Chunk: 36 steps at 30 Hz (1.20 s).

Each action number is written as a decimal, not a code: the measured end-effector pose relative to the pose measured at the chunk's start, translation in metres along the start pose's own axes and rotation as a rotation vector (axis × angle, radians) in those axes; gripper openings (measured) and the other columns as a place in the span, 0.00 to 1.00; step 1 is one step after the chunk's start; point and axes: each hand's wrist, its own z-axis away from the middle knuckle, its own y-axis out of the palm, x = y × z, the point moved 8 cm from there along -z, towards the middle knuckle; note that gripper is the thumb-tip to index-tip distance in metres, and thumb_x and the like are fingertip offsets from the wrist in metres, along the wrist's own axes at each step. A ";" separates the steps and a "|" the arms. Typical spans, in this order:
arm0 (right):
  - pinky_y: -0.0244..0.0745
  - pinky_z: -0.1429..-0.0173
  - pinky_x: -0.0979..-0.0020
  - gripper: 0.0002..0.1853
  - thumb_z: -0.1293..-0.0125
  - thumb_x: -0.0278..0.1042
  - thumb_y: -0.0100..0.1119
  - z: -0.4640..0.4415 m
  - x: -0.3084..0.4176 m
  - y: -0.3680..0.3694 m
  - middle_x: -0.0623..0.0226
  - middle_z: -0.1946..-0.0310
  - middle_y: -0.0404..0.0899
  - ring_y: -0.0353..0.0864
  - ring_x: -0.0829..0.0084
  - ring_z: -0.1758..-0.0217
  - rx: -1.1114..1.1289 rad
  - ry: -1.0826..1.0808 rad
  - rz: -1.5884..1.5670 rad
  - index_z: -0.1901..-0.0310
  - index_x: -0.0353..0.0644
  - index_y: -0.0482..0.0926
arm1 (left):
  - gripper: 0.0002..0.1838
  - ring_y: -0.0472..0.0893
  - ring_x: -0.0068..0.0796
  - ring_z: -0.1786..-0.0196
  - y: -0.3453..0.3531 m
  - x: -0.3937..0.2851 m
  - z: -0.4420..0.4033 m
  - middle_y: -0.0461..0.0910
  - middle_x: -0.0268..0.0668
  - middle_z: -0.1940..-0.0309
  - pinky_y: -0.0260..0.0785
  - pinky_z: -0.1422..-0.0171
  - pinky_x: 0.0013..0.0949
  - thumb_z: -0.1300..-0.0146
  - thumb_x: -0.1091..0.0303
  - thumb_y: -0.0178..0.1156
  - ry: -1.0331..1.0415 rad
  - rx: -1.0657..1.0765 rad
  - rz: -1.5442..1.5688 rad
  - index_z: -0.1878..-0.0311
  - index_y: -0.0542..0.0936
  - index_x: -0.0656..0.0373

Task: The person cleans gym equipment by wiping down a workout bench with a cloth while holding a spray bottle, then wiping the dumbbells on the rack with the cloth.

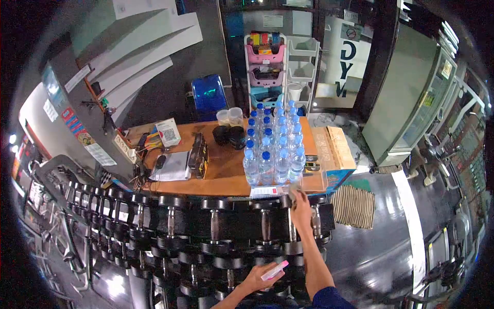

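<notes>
My left hand (257, 279) is closed around a small flat pink-and-white item (275, 271), low in front of me above the dumbbell rack. My right hand (302, 210) reaches to the near edge of the wooden desk (221, 181), its fingers bent together around something greyish (294, 192) that is too small to name. Just beyond it, several clear water bottles (266, 165) with blue caps stand upright in close rows. A white printed paper or card (264, 192) lies at the desk edge, left of my right hand.
Several dumbbells (214, 224) fill the rack between me and the desk. Black cups (236, 138), a dark box (198, 156) and papers (172, 166) sit on the desk. A cardboard box (337, 147) is at its right, beside a striped mat (353, 207).
</notes>
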 end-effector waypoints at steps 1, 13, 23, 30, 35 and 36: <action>0.72 0.38 0.53 0.30 0.45 0.14 0.55 0.007 0.004 0.002 0.49 0.40 0.72 0.71 0.44 0.38 -0.064 -0.007 0.035 0.39 0.47 0.72 | 0.14 0.86 0.41 0.71 -0.002 -0.006 -0.002 0.84 0.41 0.70 0.78 0.68 0.36 0.40 0.63 0.69 -0.016 0.006 0.021 0.55 0.82 0.60; 0.69 0.38 0.65 0.23 0.35 0.18 0.55 0.104 -0.041 -0.061 0.49 0.43 0.76 0.76 0.52 0.39 0.064 0.322 -0.384 0.38 0.41 0.71 | 0.14 0.81 0.19 0.76 -0.002 0.057 -0.027 0.83 0.32 0.72 0.76 0.73 0.28 0.35 0.64 0.65 -0.441 -0.194 0.204 0.51 0.82 0.64; 0.66 0.34 0.63 0.22 0.33 0.19 0.54 0.172 -0.062 -0.110 0.54 0.42 0.76 0.74 0.59 0.37 -0.112 0.449 -0.409 0.37 0.41 0.71 | 0.18 0.85 0.51 0.65 0.012 0.060 -0.051 0.85 0.49 0.68 0.78 0.61 0.46 0.38 0.53 0.63 -0.438 -0.183 -0.093 0.51 0.83 0.53; 0.67 0.35 0.64 0.21 0.31 0.21 0.54 0.160 -0.055 -0.106 0.57 0.43 0.75 0.75 0.63 0.39 -0.127 0.491 -0.546 0.37 0.40 0.71 | 0.14 0.84 0.55 0.65 0.002 0.042 -0.072 0.84 0.50 0.68 0.78 0.62 0.50 0.38 0.56 0.63 -0.310 -0.299 -0.188 0.56 0.83 0.54; 0.67 0.35 0.67 0.20 0.32 0.20 0.56 0.123 -0.041 -0.092 0.58 0.43 0.76 0.75 0.66 0.40 -0.138 0.429 -0.507 0.38 0.37 0.72 | 0.15 0.82 0.30 0.82 -0.003 0.043 -0.080 0.80 0.38 0.83 0.74 0.75 0.35 0.35 0.58 0.63 -0.200 -0.405 -0.210 0.54 0.82 0.60; 0.67 0.35 0.67 0.21 0.33 0.19 0.56 0.113 -0.034 -0.089 0.58 0.43 0.76 0.76 0.65 0.39 -0.145 0.334 -0.455 0.39 0.37 0.72 | 0.15 0.82 0.28 0.82 -0.002 0.043 -0.079 0.80 0.37 0.83 0.73 0.75 0.34 0.35 0.59 0.63 -0.183 -0.402 -0.180 0.54 0.82 0.60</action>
